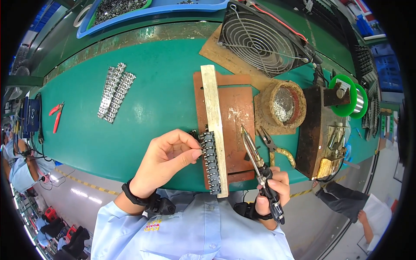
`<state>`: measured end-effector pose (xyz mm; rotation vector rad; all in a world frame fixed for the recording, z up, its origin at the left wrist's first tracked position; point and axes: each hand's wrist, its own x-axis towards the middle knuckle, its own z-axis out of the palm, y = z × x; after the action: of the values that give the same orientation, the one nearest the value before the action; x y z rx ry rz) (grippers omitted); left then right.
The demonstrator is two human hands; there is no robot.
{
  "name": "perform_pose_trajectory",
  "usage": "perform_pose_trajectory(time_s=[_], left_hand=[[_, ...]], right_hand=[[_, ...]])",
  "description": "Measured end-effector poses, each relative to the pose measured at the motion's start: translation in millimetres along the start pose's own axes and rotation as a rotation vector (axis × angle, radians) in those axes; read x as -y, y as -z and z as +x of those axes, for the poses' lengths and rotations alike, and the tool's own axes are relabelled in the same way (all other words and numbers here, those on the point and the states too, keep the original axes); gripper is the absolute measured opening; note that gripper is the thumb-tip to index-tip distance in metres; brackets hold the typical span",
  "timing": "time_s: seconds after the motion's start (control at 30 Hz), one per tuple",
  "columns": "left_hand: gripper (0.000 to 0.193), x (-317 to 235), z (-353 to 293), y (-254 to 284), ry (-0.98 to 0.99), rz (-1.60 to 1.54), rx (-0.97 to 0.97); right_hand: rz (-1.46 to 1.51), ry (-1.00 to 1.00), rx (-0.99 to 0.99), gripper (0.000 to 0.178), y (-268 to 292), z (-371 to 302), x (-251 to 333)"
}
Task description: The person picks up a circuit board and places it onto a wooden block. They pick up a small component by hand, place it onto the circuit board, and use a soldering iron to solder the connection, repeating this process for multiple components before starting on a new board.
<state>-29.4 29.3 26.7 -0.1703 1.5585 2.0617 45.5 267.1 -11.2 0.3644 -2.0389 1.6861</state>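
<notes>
Clearly, coloured lettering (153,225) is stitched on the pale-blue shirt (186,229). Blocky black components (211,164), faintly marked, line the left side of a pale, scuffed bar (212,99) on a reddish-brown board (234,104). The left hand (167,160) brings thumb and forefinger to that row; whether they pinch anything, I can't tell. The right hand (277,190) grasps a black-handled soldering iron (269,190).

Bright light, crisp middle; the soldering iron (265,175) and, upper left, metal strips (110,92) glint, glare streaks the floor (86,196) lower left, edges bow into black corners.
</notes>
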Motion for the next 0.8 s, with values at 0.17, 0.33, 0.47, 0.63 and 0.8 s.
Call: perform_pose_trajectory(time_s=[0.17,0.33,0.47,0.63,0.8], left_hand=[[0.007,-0.3,-0.7,-1.5,0.020,-0.017,-0.020],[0.008,-0.3,-2.7,-2.9,0.050,-0.072,-0.045],[0.008,0.7,-3.9,-3.0,0.061,-0.100,-0.052],[0.009,3.8,-4.1,-5.3,0.047,-0.108,-0.052],[0.010,5.3,-5.5,-7.7,0.014,-0.092,-0.072]], right_hand=[[0.083,0.028,0.039,0.038,0.1,3.3,8.1],[0.082,0.052,0.134,0.039,-1.3,6.3,11.1],[0.085,0.036,0.152,0.041,-3.6,4.7,9.9],[0.091,0.023,0.178,0.041,-3.2,4.2,10.3],[0.089,0.045,0.197,0.040,-2.4,3.0,10.2]])
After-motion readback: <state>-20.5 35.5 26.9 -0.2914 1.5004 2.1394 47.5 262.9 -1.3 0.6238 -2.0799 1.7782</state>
